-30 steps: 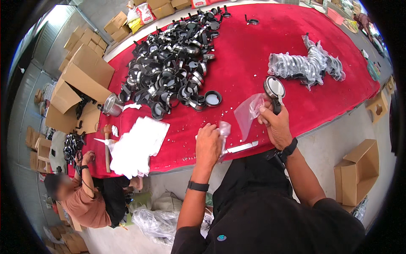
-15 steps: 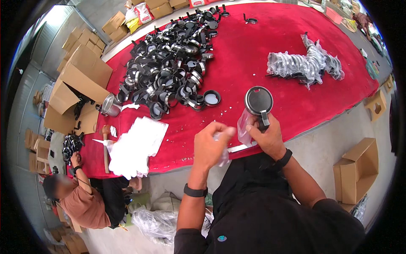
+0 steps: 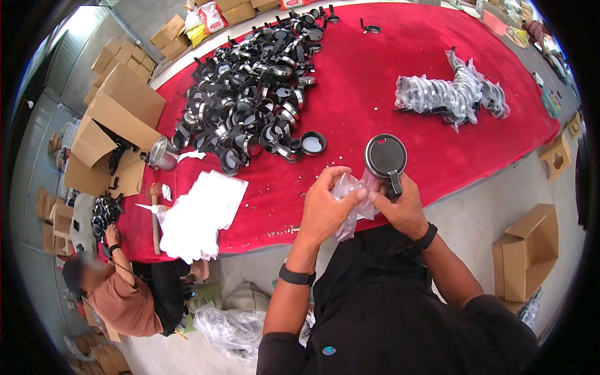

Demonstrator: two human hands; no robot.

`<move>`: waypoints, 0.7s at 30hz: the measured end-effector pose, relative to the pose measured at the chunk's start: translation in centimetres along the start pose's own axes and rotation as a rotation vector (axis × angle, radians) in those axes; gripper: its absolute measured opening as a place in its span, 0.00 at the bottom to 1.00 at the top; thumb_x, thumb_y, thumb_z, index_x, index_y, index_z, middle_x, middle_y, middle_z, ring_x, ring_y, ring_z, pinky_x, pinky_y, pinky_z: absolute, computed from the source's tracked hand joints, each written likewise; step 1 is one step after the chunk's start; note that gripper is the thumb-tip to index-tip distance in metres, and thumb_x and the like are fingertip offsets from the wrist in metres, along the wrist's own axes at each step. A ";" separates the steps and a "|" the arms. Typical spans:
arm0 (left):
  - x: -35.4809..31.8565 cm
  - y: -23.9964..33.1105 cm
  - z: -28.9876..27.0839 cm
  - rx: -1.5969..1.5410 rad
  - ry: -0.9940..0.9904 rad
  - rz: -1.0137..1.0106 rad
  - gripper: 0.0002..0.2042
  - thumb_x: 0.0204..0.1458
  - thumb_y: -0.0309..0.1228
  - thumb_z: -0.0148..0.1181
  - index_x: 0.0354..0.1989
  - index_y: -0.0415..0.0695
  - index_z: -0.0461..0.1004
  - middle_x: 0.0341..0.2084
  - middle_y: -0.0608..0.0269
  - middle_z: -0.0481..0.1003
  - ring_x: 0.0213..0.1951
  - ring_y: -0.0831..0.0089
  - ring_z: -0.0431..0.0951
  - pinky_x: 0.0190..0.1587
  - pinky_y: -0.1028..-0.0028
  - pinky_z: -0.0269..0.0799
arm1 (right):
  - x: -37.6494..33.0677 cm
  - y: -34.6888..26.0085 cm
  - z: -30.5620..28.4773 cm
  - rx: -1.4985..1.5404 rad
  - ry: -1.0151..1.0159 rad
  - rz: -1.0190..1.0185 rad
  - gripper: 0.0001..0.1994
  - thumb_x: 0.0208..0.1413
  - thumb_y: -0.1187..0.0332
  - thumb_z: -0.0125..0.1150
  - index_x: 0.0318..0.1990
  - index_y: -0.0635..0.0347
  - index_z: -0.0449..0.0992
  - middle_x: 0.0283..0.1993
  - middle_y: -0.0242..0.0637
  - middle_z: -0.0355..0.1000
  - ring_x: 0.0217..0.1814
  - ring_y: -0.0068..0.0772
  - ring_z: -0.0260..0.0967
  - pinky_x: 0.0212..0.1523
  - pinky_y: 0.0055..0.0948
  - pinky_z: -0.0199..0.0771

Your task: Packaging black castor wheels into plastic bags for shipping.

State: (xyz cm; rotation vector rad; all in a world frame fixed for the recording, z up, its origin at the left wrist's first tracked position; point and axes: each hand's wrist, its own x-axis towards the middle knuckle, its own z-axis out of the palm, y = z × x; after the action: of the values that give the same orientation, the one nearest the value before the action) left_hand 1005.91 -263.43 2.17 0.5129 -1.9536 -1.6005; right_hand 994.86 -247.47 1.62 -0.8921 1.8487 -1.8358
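My right hand (image 3: pixel 405 209) is closed on the black handle of a round black lid (image 3: pixel 385 156) with a shiny rim, held above the near edge of the red-covered table (image 3: pixel 350 119). Crumpled clear plastic bag (image 3: pixel 344 186) film is pinched in my left hand (image 3: pixel 325 209), just left of the lid. The fingertips of both hands nearly meet at the film, which also reaches beneath the lid. How much of the lid it covers cannot be made out. A single lid ring (image 3: pixel 312 144) lies on the cloth beyond my left hand.
A large heap of similar lids (image 3: pixel 250 94) covers the table's left half. Plastic-wrapped lids (image 3: pixel 437 97) lie at right. White sheets or bags (image 3: pixel 200 215), a metal cup (image 3: pixel 164 154) and a hammer (image 3: pixel 155 219) are at left. A co-worker (image 3: pixel 128 294) sits lower left; an open carton (image 3: pixel 528 256) stands right.
My left hand has moved right and up toward my right hand, bringing the plastic film up with it. The lid has dropped slightly in view.
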 end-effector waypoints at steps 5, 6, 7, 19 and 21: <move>0.3 -1.3 -0.5 -0.090 -0.201 -0.220 0.07 0.65 0.31 0.70 0.43 0.39 0.83 0.33 0.71 0.81 0.35 0.83 0.76 0.39 0.76 0.73 | -0.3 0.2 -0.3 0.053 -0.038 -0.015 0.12 0.60 0.75 0.73 0.49 0.62 0.78 0.38 0.26 0.76 0.37 0.16 0.71 0.39 0.24 0.74; 0.0 -1.8 -0.7 -0.045 -0.108 -0.221 0.07 0.65 0.31 0.69 0.42 0.40 0.82 0.32 0.72 0.80 0.34 0.83 0.75 0.38 0.76 0.72 | -0.4 0.7 -0.5 0.033 -0.020 -0.025 0.12 0.60 0.74 0.73 0.49 0.62 0.78 0.38 0.26 0.76 0.37 0.16 0.71 0.39 0.24 0.75; -0.2 -2.3 -0.7 -0.001 -0.017 -0.221 0.07 0.65 0.31 0.69 0.42 0.41 0.82 0.31 0.73 0.79 0.33 0.84 0.73 0.37 0.76 0.71 | -0.4 1.0 -0.9 0.011 0.000 -0.033 0.12 0.60 0.74 0.73 0.49 0.63 0.78 0.38 0.27 0.77 0.37 0.16 0.71 0.39 0.24 0.75; -0.4 -1.0 -0.4 0.148 0.028 -0.116 0.06 0.68 0.32 0.63 0.42 0.42 0.78 0.30 0.73 0.74 0.34 0.82 0.70 0.38 0.75 0.68 | -1.7 0.1 -5.2 -0.179 -0.104 -0.130 0.12 0.57 0.73 0.71 0.48 0.66 0.80 0.33 0.30 0.78 0.35 0.26 0.75 0.39 0.32 0.76; -0.4 -0.5 -0.4 0.263 0.018 -0.054 0.07 0.66 0.30 0.64 0.41 0.39 0.77 0.32 0.66 0.75 0.35 0.77 0.74 0.41 0.71 0.71 | -2.3 -1.0 -6.1 0.006 -0.207 0.069 0.12 0.57 0.74 0.70 0.48 0.66 0.80 0.33 0.31 0.77 0.29 0.26 0.72 0.34 0.31 0.73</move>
State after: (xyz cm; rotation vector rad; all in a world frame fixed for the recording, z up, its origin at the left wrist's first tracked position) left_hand 1006.46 -263.57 1.64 0.6858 -2.1667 -1.3710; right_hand 992.59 -241.41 2.63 -0.9648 1.7237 -1.6409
